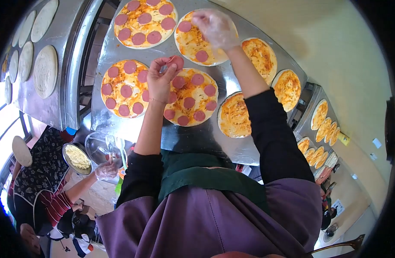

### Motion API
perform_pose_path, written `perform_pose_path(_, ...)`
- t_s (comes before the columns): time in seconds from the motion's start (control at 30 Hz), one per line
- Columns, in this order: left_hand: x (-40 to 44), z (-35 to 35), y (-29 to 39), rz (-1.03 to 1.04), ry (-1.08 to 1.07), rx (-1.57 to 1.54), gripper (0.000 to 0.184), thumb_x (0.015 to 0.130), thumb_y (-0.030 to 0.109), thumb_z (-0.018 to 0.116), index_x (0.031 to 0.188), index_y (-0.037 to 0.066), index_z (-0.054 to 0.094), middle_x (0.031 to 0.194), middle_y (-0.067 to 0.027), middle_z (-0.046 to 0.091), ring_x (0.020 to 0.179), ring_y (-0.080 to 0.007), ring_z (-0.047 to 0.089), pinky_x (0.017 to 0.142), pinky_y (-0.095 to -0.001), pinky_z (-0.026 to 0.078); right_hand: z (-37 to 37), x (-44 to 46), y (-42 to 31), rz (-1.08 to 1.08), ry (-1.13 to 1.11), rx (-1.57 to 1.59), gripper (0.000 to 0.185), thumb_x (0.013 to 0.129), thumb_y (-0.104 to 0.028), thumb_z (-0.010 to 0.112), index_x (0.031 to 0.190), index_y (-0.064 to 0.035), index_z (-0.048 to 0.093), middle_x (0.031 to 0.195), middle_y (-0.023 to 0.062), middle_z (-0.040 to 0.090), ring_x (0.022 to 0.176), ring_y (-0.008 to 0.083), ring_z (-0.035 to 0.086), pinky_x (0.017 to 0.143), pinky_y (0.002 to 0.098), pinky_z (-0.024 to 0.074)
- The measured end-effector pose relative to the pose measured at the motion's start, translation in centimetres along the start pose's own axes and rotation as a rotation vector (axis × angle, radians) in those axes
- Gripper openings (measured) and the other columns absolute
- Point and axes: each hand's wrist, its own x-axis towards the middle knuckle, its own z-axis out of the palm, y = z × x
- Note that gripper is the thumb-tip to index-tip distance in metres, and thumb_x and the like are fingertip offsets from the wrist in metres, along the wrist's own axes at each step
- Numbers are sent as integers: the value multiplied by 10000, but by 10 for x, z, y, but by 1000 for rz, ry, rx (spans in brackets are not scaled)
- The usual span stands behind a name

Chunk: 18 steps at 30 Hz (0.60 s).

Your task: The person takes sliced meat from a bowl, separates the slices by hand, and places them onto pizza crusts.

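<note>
My left hand (160,81), bare, pinches a small stack of round sausage slices (176,62) above the edge of a pizza (189,112) dotted with slices. My right hand (216,29), in a clear plastic glove, is over the upper pizza (188,45), which carries a few slices. Its fingers are drawn together and slightly blurred; what they hold, if anything, is hidden. Part of a slice shows beneath them. Two more pizzas, one at the top left (133,31) and one at the left (119,99), are covered with spaced slices.
Pizzas without slices, including one by my right sleeve (234,118), lie on the metal table (184,139). More stand on a far-right surface. Pale dough rounds (46,72) cover the left table. A co-worker's gloved hand (107,170) is near a clear bowl (98,148) and grated cheese (77,158).
</note>
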Motion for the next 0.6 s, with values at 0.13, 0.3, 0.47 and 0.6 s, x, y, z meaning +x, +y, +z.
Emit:
perform_pose_path(0.13, 1, 10, 4, -53, -10, -28, 220, 875, -30, 576, 1085, -30, 514, 1084, -94, 556, 954, -187, 620, 857, -306, 552, -1, -43, -24, -390, -106, 333, 235, 768, -179, 715, 974, -76, 665, 883, 98, 635, 817, 239, 629, 720, 343, 507)
perform_pose_path(0.3, 0, 16, 7, -163, -51, -193, 207, 903, 7, 553, 1103, -31, 518, 1088, -93, 565, 936, -184, 614, 860, -322, 543, -11, -71, -41, -438, -87, 163, 201, 748, -99, 706, 938, -56, 657, 867, 89, 611, 808, 264, 612, 692, 352, 502)
perform_pose_path(0.47, -2, 24, 3, -227, -30, -273, 215, 902, 11, 560, 1103, -43, 512, 1080, -101, 560, 937, -184, 609, 862, -306, 543, -25, -78, -41, -377, -97, 178, 117, 750, -67, 687, 848, -46, 627, 840, 81, 625, 786, 265, 618, 668, 363, 501)
perform_pose_path(0.6, -1, 26, -7, -67, 19, -100, 244, 895, -5, 562, 1130, -42, 512, 1088, -99, 545, 962, -190, 604, 865, -312, 544, -31, -74, -13, -137, 46, 218, 59, 803, -116, 632, 835, -67, 627, 747, 77, 648, 722, 249, 625, 645, 363, 501)
